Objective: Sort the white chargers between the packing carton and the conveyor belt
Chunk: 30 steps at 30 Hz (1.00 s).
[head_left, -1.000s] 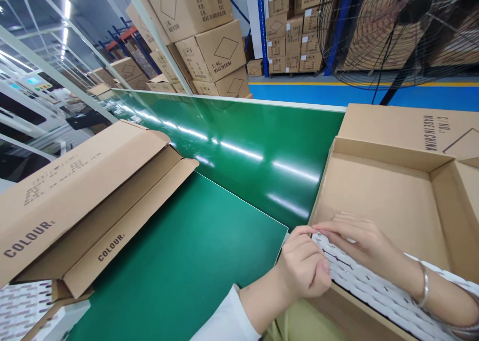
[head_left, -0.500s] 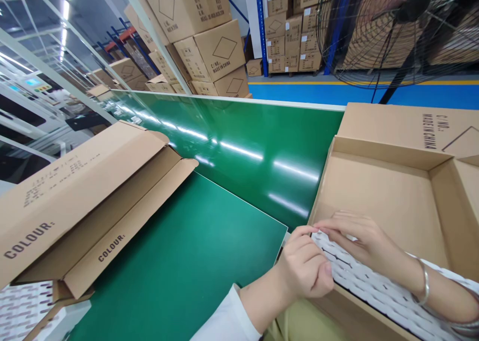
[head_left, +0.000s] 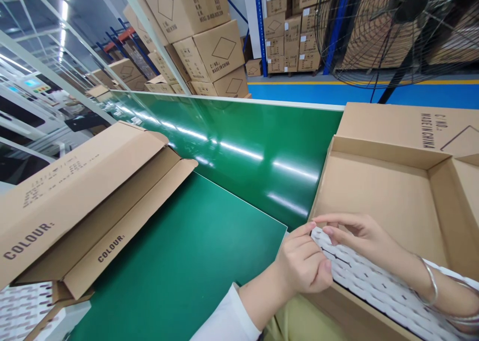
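Note:
My left hand (head_left: 305,263) is curled into a loose fist at the near corner of an open carton, its index finger reaching to the end of a row of white parts (head_left: 359,268). Whatever lies inside its fingers is hidden. My right hand (head_left: 361,236), with a bangle at the wrist, rests over the same row. Its index finger stretches towards the left fingertip, while the thumb lies apart from it on the white parts. These parts are wavy-edged and packed closely along the near side of the open carton (head_left: 377,181).
At left, a tilted carton with open flaps (head_left: 90,196) stands on the green tabletop (head_left: 179,251), beside a box of slotted white parts (head_left: 26,301). A green conveyor belt (head_left: 232,131) runs behind. Stacked cartons (head_left: 209,51) and a large fan (head_left: 396,31) stand beyond it.
My right hand has shifted slightly right and down, and its thumb has moved away from the index finger. My left hand has stayed nearly in place.

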Motion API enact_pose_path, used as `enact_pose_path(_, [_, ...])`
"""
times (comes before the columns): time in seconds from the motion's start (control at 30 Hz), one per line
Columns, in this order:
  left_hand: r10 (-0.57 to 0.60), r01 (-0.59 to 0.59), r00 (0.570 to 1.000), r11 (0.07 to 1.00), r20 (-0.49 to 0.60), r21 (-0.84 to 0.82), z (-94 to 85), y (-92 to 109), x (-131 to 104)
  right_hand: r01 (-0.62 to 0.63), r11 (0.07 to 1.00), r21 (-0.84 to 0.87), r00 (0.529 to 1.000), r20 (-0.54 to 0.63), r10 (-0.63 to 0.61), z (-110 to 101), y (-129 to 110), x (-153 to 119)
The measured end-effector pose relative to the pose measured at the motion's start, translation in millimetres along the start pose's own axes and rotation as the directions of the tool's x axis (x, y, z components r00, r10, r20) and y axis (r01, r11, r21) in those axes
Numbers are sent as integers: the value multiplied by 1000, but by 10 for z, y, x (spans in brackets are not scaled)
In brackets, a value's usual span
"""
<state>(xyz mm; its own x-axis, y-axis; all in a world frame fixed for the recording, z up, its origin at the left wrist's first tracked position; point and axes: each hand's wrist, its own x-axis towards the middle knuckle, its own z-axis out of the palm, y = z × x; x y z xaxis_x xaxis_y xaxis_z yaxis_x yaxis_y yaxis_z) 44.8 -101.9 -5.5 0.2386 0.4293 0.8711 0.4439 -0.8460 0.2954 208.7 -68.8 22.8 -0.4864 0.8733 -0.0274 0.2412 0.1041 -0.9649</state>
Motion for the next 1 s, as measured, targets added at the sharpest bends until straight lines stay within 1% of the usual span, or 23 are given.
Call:
enact_pose_path(0.07, [10, -10, 1000, 1000, 7, 0, -4, -2, 5, -57, 992, 109, 998, 7, 57, 6, -6, 0])
enact_pose_path(0.13, [28, -28, 1000, 1000, 11, -9, -4, 0, 3, -84, 975, 204, 996, 10, 84, 15, -3, 4])
enact_pose_path(0.2, [54, -53, 998, 999, 26, -12, 1, 6, -13, -91, 957, 276, 996, 18, 90, 24, 15, 10])
enact_pose_path(0.33, [82, -81, 992, 997, 94, -19, 16, 15, -78, -113, 922, 371, 993, 57, 99, 30, 74, 15])
enact_pose_path(0.5, [71, -62, 988, 996, 136, -69, 3, 20, -103, -148, 908, 392, 988, 93, 121, 14, 127, 12])
enact_pose_path(0.67, [50, -37, 992, 993, 116, -115, -37, 42, -7, -166, 909, 381, 983, 135, 122, -18, 127, 23])
enact_pose_path(0.77, [47, -33, 993, 992, 108, -123, -44, 51, 24, -175, 898, 404, 981, 153, 122, -23, 108, 37])
enact_pose_path(0.9, [61, -51, 995, 991, 85, -124, -27, 45, -2, -179, 887, 425, 979, 162, 120, -18, 94, 60])
enact_pose_path(1.0, [69, -58, 992, 992, 102, -110, -11, 41, -35, -194, 891, 410, 976, 172, 134, -22, 92, 66])
